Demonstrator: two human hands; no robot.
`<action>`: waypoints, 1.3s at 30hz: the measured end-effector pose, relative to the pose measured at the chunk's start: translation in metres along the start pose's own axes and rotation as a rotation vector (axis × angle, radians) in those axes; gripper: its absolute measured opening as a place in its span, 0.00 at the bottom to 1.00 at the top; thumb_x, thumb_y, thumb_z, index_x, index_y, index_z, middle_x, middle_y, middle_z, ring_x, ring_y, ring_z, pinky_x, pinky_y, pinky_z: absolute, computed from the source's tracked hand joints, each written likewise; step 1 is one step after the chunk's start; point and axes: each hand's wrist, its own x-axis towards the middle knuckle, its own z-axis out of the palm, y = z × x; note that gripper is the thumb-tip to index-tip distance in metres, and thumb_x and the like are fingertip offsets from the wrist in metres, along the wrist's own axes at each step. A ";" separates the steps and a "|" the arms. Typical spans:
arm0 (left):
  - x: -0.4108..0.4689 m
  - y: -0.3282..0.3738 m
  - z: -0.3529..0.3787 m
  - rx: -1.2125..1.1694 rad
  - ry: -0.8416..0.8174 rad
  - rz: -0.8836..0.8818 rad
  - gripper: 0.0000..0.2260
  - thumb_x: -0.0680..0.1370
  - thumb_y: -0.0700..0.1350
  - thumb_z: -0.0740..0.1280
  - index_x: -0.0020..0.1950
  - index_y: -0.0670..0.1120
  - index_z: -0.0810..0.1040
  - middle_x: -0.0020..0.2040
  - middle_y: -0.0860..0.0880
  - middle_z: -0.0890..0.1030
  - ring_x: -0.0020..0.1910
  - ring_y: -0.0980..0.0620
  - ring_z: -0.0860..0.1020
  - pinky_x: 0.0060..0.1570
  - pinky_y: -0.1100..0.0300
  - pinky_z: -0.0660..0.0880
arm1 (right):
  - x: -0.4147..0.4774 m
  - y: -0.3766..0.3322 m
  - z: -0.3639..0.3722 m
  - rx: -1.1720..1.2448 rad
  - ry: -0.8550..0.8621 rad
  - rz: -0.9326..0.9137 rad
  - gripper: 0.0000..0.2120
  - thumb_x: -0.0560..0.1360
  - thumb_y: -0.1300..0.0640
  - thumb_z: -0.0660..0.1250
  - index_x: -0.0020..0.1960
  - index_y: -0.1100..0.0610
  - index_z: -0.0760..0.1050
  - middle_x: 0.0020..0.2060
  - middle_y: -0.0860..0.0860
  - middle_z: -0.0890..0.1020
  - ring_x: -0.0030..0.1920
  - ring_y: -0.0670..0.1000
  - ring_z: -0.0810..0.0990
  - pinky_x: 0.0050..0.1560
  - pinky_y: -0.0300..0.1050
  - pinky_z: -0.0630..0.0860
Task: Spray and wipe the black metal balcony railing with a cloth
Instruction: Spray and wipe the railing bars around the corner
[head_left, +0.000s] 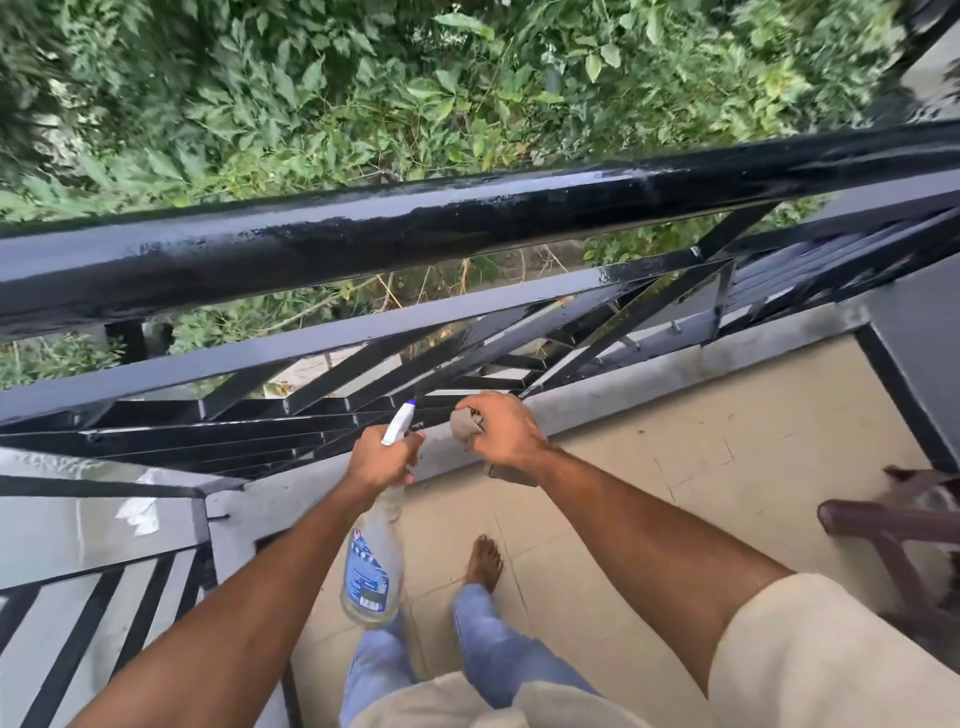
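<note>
Green foliage (311, 104) fills everything beyond balcony; black railing (467, 223) cuts across whole view, top rail glossy and wet-looking, diagonal bars underneath; beige tile floor (675, 467) with grey curb along railing foot; dark brown chair (893, 525) at right edge; clear spray bottle (371, 566) gripped at neck by left hand (382, 460), nozzle pointing at lower bars; right hand (501, 428) clenched round bunched greyish cloth (464, 428), just beside lower bars, can't tell if touching; bare foot (484, 564) on tile

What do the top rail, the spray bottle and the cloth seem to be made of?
Top rail: probably metal with glossy black paint; it shows bright reflections.
Spray bottle: apparently clear plastic, see-through body.
Cloth: soft beige fabric, crumpled in folds.
</note>
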 end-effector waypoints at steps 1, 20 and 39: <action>-0.003 0.003 0.002 -0.019 -0.021 0.008 0.10 0.80 0.43 0.72 0.40 0.41 0.79 0.37 0.42 0.81 0.25 0.49 0.75 0.25 0.62 0.73 | -0.002 0.000 -0.002 -0.012 -0.005 0.001 0.21 0.68 0.61 0.73 0.60 0.49 0.82 0.55 0.50 0.83 0.56 0.54 0.81 0.56 0.42 0.77; -0.032 0.088 0.054 0.001 -0.178 0.208 0.12 0.78 0.42 0.72 0.34 0.45 0.78 0.27 0.50 0.78 0.25 0.49 0.75 0.27 0.57 0.74 | -0.046 0.016 -0.060 -0.131 0.038 -0.003 0.16 0.67 0.59 0.71 0.54 0.50 0.81 0.49 0.52 0.84 0.50 0.57 0.81 0.47 0.44 0.74; -0.061 0.160 0.089 -0.013 -0.432 0.485 0.07 0.79 0.43 0.72 0.48 0.42 0.77 0.37 0.49 0.80 0.35 0.46 0.80 0.44 0.39 0.81 | -0.057 0.039 -0.121 -0.133 0.663 -0.027 0.23 0.72 0.64 0.74 0.64 0.51 0.77 0.57 0.47 0.79 0.50 0.49 0.70 0.49 0.45 0.74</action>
